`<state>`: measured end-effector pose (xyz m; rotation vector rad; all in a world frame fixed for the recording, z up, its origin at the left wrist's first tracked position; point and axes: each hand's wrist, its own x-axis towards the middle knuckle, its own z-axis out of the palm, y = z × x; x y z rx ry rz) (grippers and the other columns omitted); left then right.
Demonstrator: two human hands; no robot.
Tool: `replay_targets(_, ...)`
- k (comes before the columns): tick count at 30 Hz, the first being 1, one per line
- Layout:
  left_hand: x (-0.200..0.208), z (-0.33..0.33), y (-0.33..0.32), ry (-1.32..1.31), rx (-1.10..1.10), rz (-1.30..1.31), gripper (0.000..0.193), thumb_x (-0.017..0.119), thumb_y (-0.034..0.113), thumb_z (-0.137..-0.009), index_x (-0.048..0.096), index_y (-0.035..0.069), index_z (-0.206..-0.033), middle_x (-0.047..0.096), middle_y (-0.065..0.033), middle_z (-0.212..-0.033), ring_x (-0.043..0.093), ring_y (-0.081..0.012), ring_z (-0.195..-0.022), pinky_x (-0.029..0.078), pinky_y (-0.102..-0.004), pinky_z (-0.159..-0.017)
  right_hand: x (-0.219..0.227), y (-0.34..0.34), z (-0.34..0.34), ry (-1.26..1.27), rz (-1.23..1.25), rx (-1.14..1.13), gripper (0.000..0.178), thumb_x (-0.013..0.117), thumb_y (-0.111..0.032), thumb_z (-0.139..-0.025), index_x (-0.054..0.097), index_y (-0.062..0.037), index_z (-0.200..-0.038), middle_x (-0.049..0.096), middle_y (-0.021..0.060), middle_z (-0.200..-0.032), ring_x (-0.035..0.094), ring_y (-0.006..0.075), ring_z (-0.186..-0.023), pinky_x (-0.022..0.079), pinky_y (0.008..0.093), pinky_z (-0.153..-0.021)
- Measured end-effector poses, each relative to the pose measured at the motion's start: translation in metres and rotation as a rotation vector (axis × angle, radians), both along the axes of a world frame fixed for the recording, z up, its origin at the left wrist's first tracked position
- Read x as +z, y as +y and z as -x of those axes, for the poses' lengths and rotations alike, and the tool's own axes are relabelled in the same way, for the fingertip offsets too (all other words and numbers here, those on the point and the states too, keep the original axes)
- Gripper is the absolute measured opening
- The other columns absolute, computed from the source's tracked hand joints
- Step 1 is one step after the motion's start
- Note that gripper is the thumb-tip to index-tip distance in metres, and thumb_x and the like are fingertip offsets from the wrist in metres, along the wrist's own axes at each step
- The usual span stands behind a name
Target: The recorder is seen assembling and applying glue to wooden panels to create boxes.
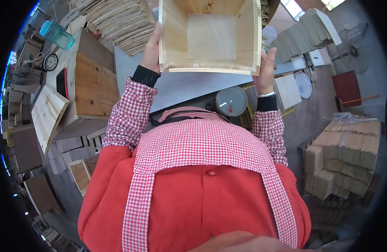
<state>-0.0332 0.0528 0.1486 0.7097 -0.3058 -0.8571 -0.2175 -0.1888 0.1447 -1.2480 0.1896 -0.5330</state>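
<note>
An open-topped box of pale bare wood [210,70] is held up in front of me, its open side facing me. Its inner walls show grain and a few knots, and a paler square panel forms its bottom. My left hand [151,52] is closed on the box's left wall, with some fingers hidden behind it. On the opposite wall my right hand [265,71] grips near the lower right corner, the thumb pointing up and the other fingers mostly hidden. Beneath the box lies a grey worktable [176,88].
Thin wooden slats [118,25] are piled at the far left, and pale boards [302,35] stand at the far right. A round grey-lidded can [231,101] is beside the table. Leftward are a wooden cabinet [92,86], clock [50,62] and teal bottle [59,34]; stacked boards [348,147] stand right.
</note>
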Motion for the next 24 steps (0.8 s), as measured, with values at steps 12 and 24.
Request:
replay_targets(12, -0.018, -0.014, 0.009, 0.036, 0.249, -0.401, 0.048, 0.047, 0.035, -0.097, 0.045, 0.001, -0.131, 0.056, -0.0095, -0.124, 0.056, -0.0198, -0.111, 0.046, -0.0322, -0.094, -0.048, -0.034, -0.060, 0.256, -0.052, 0.201, 0.050, 0.040, -0.040, -0.098, 0.055, 0.0025, -0.121, 0.062, 0.0064, -0.111, 0.056, 0.0119, -0.104, 0.042, 0.0270, -0.091)
replay_targets(24, 0.037, 0.072, -0.098, -1.986, 0.129, -0.848, 0.094, 0.078, 0.041, -0.064, 0.035, 0.003, -0.139, 0.032, -0.0154, -0.146, 0.023, -0.0359, -0.138, 0.021, -0.0580, -0.109, -0.029, -0.006, -0.010, 0.144, 0.265, 0.080, 0.033, 0.050, -0.014, -0.095, 0.056, 0.0060, -0.120, 0.064, 0.0099, -0.110, 0.056, 0.0131, -0.100, 0.044, 0.0261, -0.088)
